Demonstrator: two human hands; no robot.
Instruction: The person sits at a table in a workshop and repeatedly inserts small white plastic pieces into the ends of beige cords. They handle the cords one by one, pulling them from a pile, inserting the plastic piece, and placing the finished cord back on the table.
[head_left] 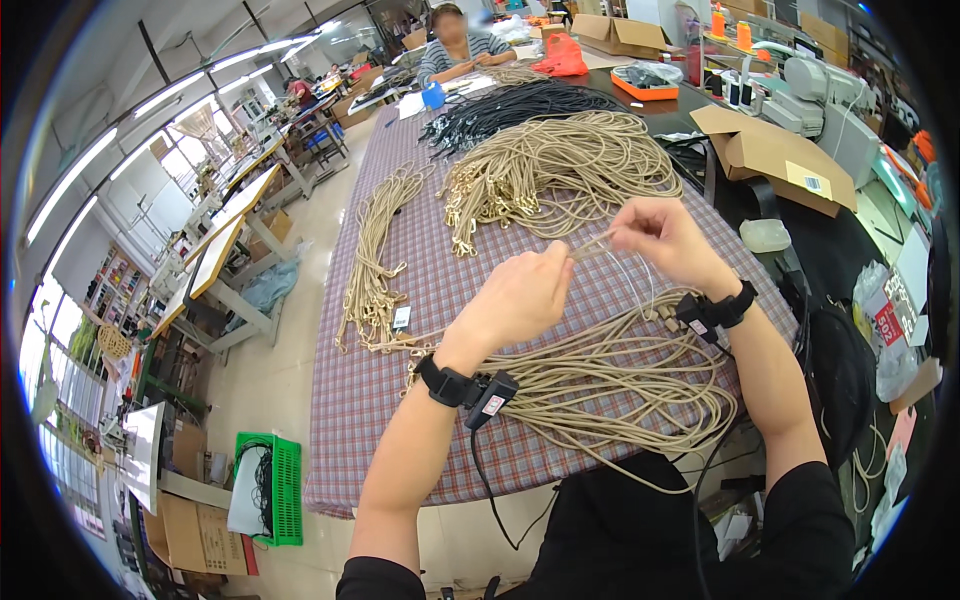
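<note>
Over a checked tablecloth (420, 300) at a long work table, I pinch one tan cord (592, 246) between both hands: my left hand (520, 300) closes on its near end, my right hand (665, 240) grips the far end, fingers tight. The cord runs almost level, left to right, taut between them, above the loose bundle of cords (610, 385) lying just before me, nearer my left wrist

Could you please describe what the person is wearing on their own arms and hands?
Both hands, left hand and right hand, are bare, without gloves. Each wrist carries a black band with a small black device and a thin black cable. Black short sleeves end above the elbows.
</note>
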